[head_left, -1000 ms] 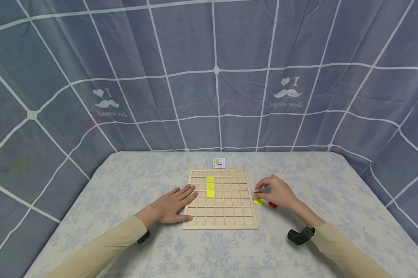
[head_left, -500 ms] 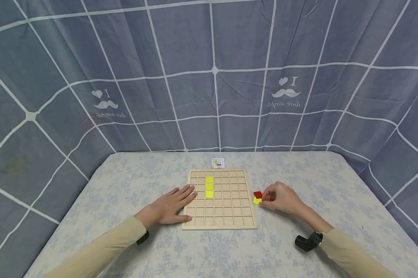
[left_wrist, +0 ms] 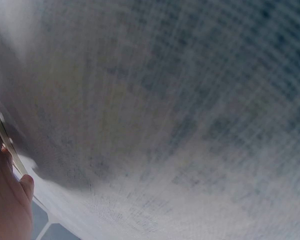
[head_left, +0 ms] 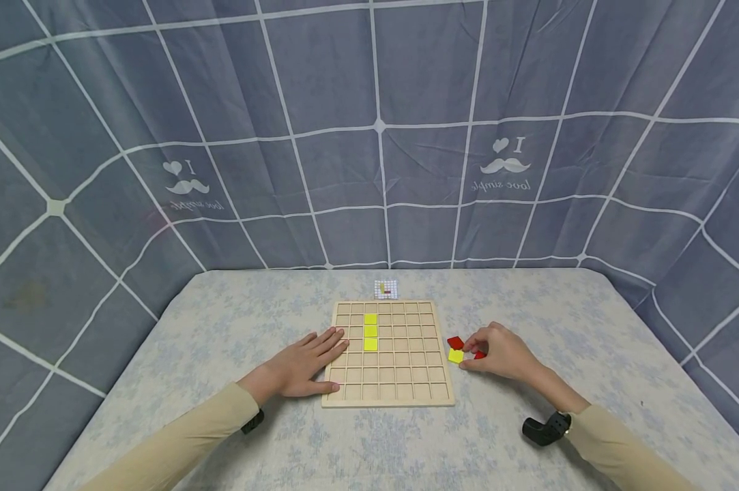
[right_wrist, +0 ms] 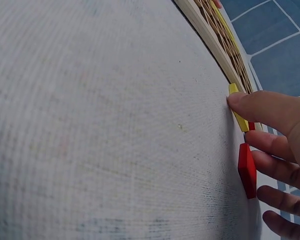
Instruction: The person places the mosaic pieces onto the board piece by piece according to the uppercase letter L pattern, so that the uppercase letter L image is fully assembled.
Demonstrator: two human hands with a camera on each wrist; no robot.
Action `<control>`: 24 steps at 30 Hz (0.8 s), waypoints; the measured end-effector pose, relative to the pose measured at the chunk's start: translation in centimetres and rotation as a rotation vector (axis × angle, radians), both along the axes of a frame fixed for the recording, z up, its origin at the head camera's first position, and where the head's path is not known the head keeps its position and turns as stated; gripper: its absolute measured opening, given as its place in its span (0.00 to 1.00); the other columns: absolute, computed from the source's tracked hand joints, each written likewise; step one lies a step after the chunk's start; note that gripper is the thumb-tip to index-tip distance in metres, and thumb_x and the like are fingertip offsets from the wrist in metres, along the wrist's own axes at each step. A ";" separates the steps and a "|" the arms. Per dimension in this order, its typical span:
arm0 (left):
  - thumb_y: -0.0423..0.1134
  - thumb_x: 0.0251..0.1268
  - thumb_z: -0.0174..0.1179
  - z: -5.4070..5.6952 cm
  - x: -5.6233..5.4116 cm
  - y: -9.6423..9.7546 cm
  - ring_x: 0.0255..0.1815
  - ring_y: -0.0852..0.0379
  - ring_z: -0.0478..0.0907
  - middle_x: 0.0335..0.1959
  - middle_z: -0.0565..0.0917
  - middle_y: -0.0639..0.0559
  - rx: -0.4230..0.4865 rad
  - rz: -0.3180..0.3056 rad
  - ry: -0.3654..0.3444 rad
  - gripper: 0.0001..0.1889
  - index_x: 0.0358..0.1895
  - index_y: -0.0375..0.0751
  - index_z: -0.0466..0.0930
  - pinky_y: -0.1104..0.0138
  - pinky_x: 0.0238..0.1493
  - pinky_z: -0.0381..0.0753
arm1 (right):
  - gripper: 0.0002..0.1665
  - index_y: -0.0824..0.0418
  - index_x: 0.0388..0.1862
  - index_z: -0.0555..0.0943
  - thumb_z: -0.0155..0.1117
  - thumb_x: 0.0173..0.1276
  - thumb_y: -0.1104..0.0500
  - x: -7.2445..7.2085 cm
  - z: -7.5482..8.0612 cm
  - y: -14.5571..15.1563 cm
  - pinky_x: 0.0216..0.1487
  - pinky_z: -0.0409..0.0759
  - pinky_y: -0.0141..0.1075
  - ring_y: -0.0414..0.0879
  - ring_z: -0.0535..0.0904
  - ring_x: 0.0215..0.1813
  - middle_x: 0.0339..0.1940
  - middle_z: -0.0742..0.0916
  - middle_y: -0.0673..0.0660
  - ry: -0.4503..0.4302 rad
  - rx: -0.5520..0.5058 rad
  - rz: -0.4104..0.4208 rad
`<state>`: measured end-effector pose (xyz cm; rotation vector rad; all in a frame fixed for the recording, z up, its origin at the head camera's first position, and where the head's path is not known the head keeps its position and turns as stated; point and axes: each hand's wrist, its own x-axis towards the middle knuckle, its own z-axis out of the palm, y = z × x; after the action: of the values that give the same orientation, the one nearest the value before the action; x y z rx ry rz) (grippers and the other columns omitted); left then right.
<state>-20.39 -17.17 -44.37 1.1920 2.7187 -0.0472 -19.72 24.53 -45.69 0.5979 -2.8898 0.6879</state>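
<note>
A wooden grid board lies on the cloth, with three yellow squares lined up in one column of its cells. My left hand rests flat on the board's left edge, fingers spread; in the left wrist view only part of that hand shows. Right of the board, my right hand pinches a loose yellow tile at its right side between thumb and index finger. One red tile lies just behind the yellow one. Another red tile, partly hidden in the head view, lies under the curled fingers.
Behind the board lies a small printed grid card with yellow and red marks. A pale flowered cloth covers the table. Blue checked curtains hang at the back and both sides.
My right hand has drawn back right and toward me from the rear red tile to the yellow tile. The yellow and rear red tiles have turned slightly. The left hand stays put.
</note>
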 end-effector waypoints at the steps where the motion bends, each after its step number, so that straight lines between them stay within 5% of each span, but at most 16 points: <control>1: 0.68 0.69 0.41 0.0 0.0 0.0 0.80 0.46 0.43 0.80 0.45 0.45 0.004 -0.001 0.001 0.43 0.78 0.46 0.45 0.49 0.76 0.51 | 0.12 0.48 0.27 0.87 0.79 0.46 0.47 0.0 0.0 0.0 0.29 0.69 0.28 0.34 0.67 0.30 0.24 0.81 0.40 0.004 0.001 0.006; 24: 0.66 0.69 0.43 0.7 0.2 0.2 0.80 0.48 0.42 0.80 0.45 0.46 0.012 0.013 -0.030 0.42 0.78 0.47 0.45 0.49 0.76 0.50 | 0.11 0.48 0.26 0.86 0.78 0.46 0.47 0.0 0.9 0.2 0.29 0.67 0.28 0.35 0.68 0.31 0.23 0.81 0.38 0.050 0.008 0.082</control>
<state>-20.21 -16.98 -43.70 1.1690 2.7039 -0.0110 -19.74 24.77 -44.79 0.7280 -2.8374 0.6616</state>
